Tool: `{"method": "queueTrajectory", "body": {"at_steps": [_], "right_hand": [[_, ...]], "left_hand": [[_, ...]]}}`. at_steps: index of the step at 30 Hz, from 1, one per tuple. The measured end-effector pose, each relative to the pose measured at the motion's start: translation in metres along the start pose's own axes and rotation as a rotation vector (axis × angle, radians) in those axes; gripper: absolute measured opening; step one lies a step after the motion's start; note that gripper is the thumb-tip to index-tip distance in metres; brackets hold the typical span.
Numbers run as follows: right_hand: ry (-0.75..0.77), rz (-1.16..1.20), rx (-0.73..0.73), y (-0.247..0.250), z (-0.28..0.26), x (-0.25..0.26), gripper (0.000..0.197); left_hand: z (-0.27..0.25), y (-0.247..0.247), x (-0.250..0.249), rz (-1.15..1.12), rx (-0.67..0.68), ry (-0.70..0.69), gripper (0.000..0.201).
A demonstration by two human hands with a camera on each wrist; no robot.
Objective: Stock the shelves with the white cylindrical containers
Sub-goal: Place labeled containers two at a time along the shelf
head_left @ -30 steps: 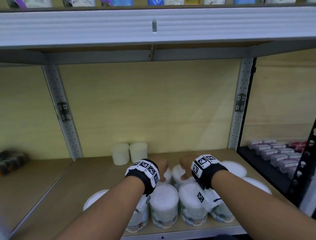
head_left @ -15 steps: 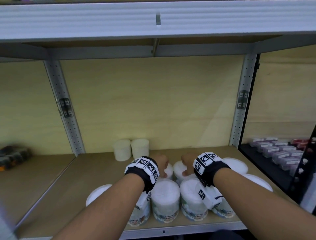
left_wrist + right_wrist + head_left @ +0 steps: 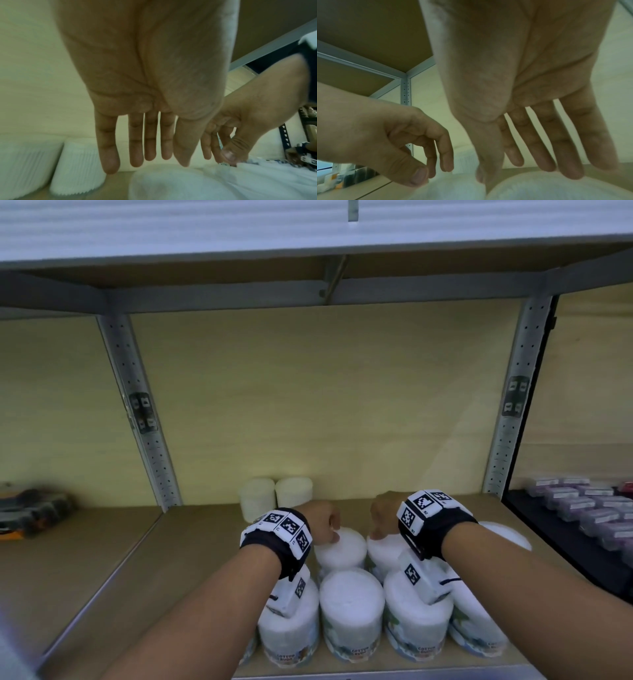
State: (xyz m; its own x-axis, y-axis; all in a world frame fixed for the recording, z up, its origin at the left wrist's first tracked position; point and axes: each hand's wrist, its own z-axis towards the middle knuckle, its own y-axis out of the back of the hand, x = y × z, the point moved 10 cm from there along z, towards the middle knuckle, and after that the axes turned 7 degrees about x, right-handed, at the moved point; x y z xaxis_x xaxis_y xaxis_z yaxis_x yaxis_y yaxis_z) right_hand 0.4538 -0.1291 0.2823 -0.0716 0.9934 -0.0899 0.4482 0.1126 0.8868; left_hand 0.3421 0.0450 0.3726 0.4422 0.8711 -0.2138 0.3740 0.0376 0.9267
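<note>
White cylindrical containers (image 3: 351, 597) with printed labels stand in rows near the front edge of the wooden shelf (image 3: 191, 546). My left hand (image 3: 325, 525) hovers over a second-row container (image 3: 342, 551), its thumb at the lid. My right hand (image 3: 383, 518) is over the neighbouring container (image 3: 383, 553). The left wrist view shows my left hand (image 3: 145, 159) with fingers straight and pointing down just above a white lid (image 3: 171, 186). My right hand (image 3: 522, 162) also hangs with straight fingers over a lid (image 3: 547, 188). Neither hand holds anything.
Two plain ribbed white containers (image 3: 275, 496) stand at the back wall. The upper shelf (image 3: 308, 231) hangs low overhead, with metal uprights (image 3: 137, 405) at both sides. Purple-labelled boxes (image 3: 582, 505) fill the right bay; dark packages (image 3: 30, 511) lie in the left bay.
The view has dipped lower and closer to the shelf. Both hands stay over the same two second-row containers, barely moved.
</note>
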Motion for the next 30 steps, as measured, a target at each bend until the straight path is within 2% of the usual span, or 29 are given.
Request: {"method": "queueTrajectory", "body": {"at_steps": [2, 4, 7, 13, 20, 30], "right_hand": [[0.038, -0.015, -0.043, 0.015, -0.013, 0.016, 0.050], [0.090, 0.028, -0.039, 0.037, -0.064, 0.052, 0.029], [0.142, 0.100, -0.106, 0.068, -0.075, 0.076, 0.035], [0.226, 0.129, -0.188, 0.098, -0.049, 0.113, 0.026], [0.289, 0.099, -0.227, 0.122, -0.014, 0.157, 0.039], [0.284, 0.092, -0.224, 0.125, 0.035, 0.190, 0.045]], "left_hand": [[0.000, 0.005, 0.015, -0.025, 0.000, 0.020, 0.035], [0.001, 0.011, 0.033, -0.037, -0.010, 0.038, 0.033], [0.002, 0.023, 0.061, -0.032, -0.032, 0.070, 0.037], [0.011, 0.053, 0.122, -0.078, -0.125, 0.156, 0.036], [0.034, 0.073, 0.180, -0.096, -0.231, 0.198, 0.036], [0.069, 0.059, 0.228, -0.116, -0.179, 0.251, 0.049]]}}
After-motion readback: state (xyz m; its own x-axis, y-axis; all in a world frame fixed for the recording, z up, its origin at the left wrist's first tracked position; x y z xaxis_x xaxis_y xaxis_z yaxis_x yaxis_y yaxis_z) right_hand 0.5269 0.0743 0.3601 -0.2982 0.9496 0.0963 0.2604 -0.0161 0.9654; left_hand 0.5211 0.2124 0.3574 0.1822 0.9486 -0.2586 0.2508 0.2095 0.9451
